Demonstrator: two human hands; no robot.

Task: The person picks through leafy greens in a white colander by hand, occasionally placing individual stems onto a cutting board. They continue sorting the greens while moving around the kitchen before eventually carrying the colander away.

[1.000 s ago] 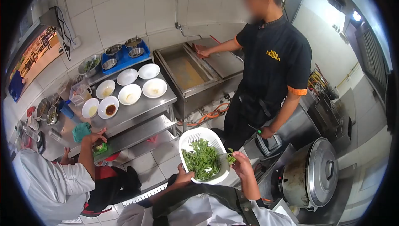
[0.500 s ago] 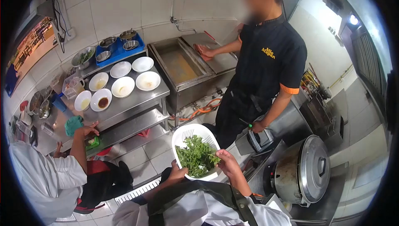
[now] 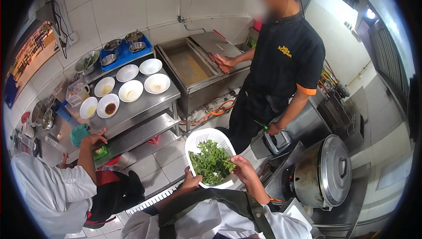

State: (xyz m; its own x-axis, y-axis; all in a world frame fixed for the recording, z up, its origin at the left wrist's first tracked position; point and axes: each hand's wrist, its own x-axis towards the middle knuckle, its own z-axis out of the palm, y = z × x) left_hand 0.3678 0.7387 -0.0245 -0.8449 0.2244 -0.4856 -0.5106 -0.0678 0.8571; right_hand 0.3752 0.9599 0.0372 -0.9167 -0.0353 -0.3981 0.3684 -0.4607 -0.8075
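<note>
As fingers [image 3: 194, 180] grip slotted plastic [image 3: 210, 134], ragged greens [image 3: 211, 162] tangle.

Leafy greens [image 3: 210, 162] hide most of the floor of a white basket [image 3: 221, 136]; a lid [image 3: 332, 177] conceals the inside of a large pot [image 3: 307, 186]. A blur masks the face of a person in black [image 3: 285, 65], while a person in white [image 3: 59, 190] is cropped at left. Contents of a green tray [image 3: 104, 153] are too small to identify.
</note>
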